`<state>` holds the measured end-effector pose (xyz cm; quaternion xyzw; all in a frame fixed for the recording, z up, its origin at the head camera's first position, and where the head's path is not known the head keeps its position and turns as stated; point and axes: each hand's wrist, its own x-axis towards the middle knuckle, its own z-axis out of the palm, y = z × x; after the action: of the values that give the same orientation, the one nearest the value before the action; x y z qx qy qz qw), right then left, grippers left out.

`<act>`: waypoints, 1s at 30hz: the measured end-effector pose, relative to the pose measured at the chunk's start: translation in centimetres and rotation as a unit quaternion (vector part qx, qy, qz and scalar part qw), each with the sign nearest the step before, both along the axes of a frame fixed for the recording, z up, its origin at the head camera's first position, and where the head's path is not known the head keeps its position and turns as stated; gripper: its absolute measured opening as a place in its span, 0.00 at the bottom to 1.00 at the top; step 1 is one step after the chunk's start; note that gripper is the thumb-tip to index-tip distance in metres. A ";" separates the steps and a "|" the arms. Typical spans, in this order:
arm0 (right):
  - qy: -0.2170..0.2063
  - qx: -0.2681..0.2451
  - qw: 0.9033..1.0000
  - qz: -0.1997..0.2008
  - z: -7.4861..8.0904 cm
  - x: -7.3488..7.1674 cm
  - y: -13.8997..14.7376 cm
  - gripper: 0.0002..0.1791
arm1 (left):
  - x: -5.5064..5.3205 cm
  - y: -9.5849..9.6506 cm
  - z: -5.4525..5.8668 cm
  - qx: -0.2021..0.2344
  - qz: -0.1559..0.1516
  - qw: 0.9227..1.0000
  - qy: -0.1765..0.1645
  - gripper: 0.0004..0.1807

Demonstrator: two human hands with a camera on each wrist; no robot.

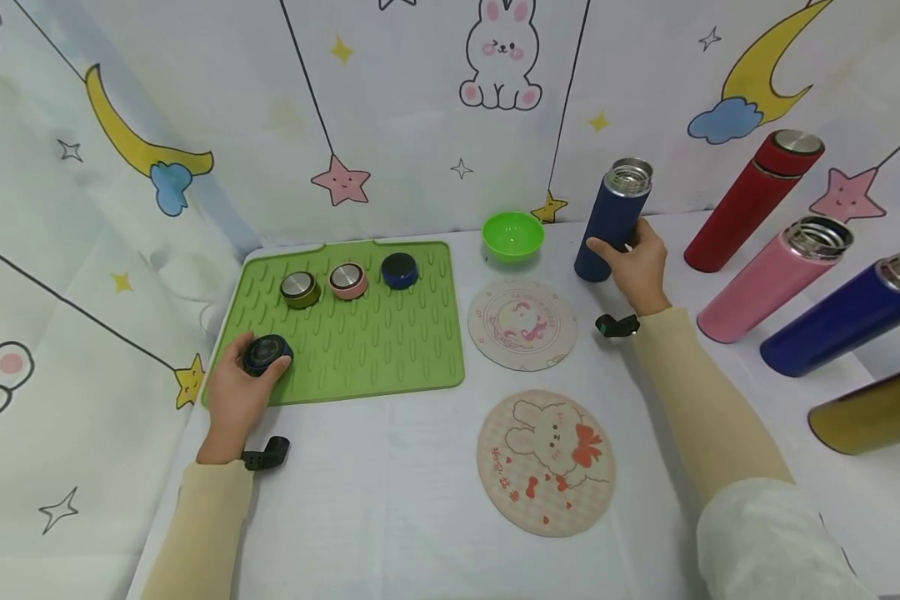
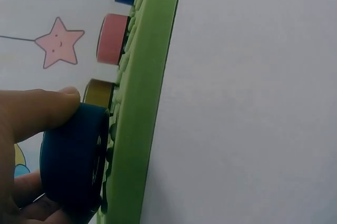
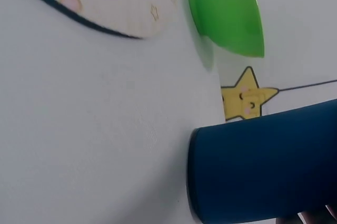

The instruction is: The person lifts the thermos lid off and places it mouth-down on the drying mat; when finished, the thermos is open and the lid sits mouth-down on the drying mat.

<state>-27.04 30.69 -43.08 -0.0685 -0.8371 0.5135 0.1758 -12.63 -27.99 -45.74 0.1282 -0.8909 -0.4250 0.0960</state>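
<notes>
My left hand [image 1: 238, 398] grips a dark blue bottle lid [image 1: 267, 355] between thumb and fingers at the left front corner of a green ridged mat [image 1: 360, 350]. In the left wrist view the lid [image 2: 73, 153] is right at the mat's surface. My right hand [image 1: 637, 265] holds a dark blue thermos bottle [image 1: 613, 218], uncapped and upright, at the back of the table. Its base [image 3: 237, 169] is right at the white cloth in the right wrist view. On the mat stand an olive lid [image 1: 300, 288], a pink lid [image 1: 348, 281] and a blue lid [image 1: 399, 271].
Right of the right hand stand a capped red thermos [image 1: 753, 200], an uncapped pink one [image 1: 772, 279], an uncapped blue one [image 1: 843, 312] and an olive one [image 1: 873, 408]. A green bowl [image 1: 513, 237] and two round coasters, one pink-printed [image 1: 522, 325], one bunny-printed [image 1: 546, 463], occupy the middle.
</notes>
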 end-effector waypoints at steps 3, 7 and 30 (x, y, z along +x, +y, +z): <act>-0.005 -0.005 1.000 -0.002 0.1 -0.6 0.3 0.42 | -0.2 0.1 0.1 -0.015 -0.004 1.000 -0.006 0.44; -0.013 -0.009 1.000 -0.010 0.1 -1.0 0.6 0.42 | -0.3 0.2 0.0 -0.042 -0.009 0.999 -0.006 0.44; 0.025 -0.042 0.997 -0.056 -0.4 0.5 1.4 0.42 | -0.1 0.7 0.0 -0.029 -0.003 0.999 -0.021 0.48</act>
<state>-26.54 32.07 -43.47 -0.1093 -0.8050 0.5392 0.2220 -12.71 -27.24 -45.77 0.1319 -0.9049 -0.3967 0.0798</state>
